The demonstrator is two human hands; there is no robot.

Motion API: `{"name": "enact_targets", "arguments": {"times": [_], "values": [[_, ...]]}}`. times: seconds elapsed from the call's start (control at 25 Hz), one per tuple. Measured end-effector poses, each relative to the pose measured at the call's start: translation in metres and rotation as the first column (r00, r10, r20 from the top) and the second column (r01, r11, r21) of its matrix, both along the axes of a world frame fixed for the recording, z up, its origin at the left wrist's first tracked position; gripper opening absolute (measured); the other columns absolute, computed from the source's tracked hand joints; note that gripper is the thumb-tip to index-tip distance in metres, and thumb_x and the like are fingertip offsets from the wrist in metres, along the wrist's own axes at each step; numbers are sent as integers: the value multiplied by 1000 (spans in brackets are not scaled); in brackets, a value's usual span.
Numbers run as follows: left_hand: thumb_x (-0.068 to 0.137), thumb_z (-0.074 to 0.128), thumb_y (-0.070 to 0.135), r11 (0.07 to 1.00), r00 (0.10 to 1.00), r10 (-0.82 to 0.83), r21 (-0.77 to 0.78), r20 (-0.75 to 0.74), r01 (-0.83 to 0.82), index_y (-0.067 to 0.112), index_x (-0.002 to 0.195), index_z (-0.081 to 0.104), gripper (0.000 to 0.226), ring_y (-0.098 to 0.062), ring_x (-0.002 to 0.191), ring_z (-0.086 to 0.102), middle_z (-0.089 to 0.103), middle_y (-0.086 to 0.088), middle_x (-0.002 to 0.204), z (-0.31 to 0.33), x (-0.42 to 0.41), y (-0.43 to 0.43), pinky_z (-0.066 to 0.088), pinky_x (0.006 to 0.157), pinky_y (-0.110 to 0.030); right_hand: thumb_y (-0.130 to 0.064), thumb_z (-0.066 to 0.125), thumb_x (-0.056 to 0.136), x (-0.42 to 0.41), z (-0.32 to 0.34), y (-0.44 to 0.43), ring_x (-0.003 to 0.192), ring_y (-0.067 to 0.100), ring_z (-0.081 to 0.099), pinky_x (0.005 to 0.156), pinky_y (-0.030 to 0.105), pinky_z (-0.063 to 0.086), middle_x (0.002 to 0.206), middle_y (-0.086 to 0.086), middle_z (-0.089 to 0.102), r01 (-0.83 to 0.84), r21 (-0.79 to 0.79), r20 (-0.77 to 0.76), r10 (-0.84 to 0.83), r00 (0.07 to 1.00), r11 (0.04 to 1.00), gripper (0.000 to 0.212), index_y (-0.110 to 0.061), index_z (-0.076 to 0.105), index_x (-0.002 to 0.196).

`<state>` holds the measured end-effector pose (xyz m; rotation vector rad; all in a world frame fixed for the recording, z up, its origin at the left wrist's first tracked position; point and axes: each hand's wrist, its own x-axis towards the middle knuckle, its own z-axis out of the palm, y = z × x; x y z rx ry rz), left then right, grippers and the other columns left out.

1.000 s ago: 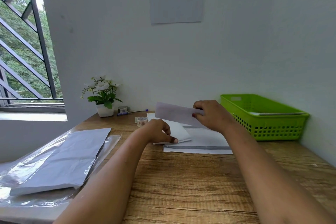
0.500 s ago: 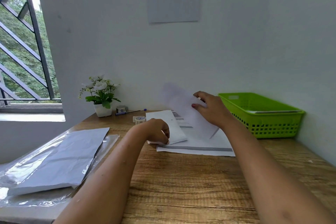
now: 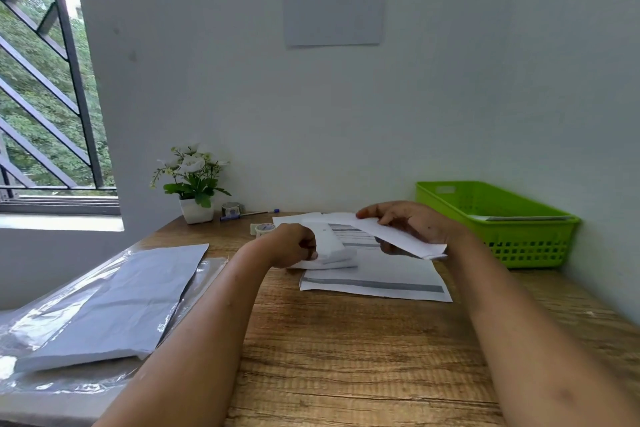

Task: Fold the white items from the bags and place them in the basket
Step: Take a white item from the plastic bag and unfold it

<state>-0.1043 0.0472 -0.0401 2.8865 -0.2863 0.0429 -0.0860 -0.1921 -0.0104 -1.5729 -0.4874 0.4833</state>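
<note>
My right hand (image 3: 412, 222) pinches a white sheet (image 3: 398, 236) and holds it just above the table, in front of the green basket (image 3: 533, 246). My left hand (image 3: 294, 246) grips a folded white item (image 3: 334, 246) lying on a white mailer bag (image 3: 374, 282) with a grey strip. The basket stands at the right against the wall and holds a flat white item (image 3: 519, 217).
A stack of grey bags in clear plastic (image 3: 114, 302) covers the table's left side. A potted flower (image 3: 194, 184), two tape rolls (image 3: 265, 228) and a pen (image 3: 249, 214) sit at the back. Bare wood lies between my arms.
My right hand lifted the white sheet up, then swung it over to the right and lowered it nearly flat. My left hand stayed on the folded item.
</note>
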Motion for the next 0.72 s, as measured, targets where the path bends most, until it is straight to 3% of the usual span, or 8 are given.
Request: {"name": "enact_targets", "arguments": {"times": [0.16,0.28,0.36,0.44,0.52,0.6,0.72], "values": [[90,59,15,996,1000,-7,-87,24,9,23,96,58,9,-15,95,56,67,-2,108,0,-1,3,41,84,-25,1,32,91,7,-10,2,34,6,40,33,14,35,63,5,50,-12,134,-243,44,969,991,32,-2,64,88],[89,54,6,998,999,-39,-57,-2,39,25,82,62,21,-14,88,54,62,2,97,2,-3,3,39,76,-21,6,55,82,25,-16,-13,33,9,41,34,22,43,62,12,51,-156,372,-430,318,845,915,5,7,60,80],[88,59,12,997,999,-34,-64,-25,32,20,83,70,15,-11,74,50,61,2,86,4,-5,3,39,65,-20,7,65,76,25,-18,-22,35,12,47,38,24,46,66,15,55,-215,387,-434,383,816,897,6,10,63,80],[82,66,11,985,998,-21,-171,-55,11,14,94,74,14,-11,69,52,67,-2,85,5,-5,5,44,61,-19,2,70,72,22,-17,-24,31,9,47,34,18,40,61,11,54,-185,279,-414,291,862,942,10,8,64,77],[77,71,8,968,997,-5,-251,-77,-14,13,95,75,18,-10,69,55,67,1,80,6,-7,7,49,61,-18,-4,52,85,21,-16,-23,26,6,40,29,15,34,56,8,51,-73,178,-400,140,906,981,11,5,59,87],[74,76,10,963,996,-5,-270,-90,-19,13,92,75,18,-9,70,56,63,5,76,6,-9,9,49,60,-17,-9,28,98,22,-17,-25,27,6,36,28,16,33,56,8,50,16,124,-395,35,918,992,28,2,54,102],[70,82,19,976,997,-20,-217,-72,4,17,87,74,19,-10,76,56,61,8,78,6,-9,8,44,61,-16,-13,29,101,28,-17,-29,28,6,34,28,15,31,55,6,46,84,61,-402,-52,914,995,30,0,56,104]]}}
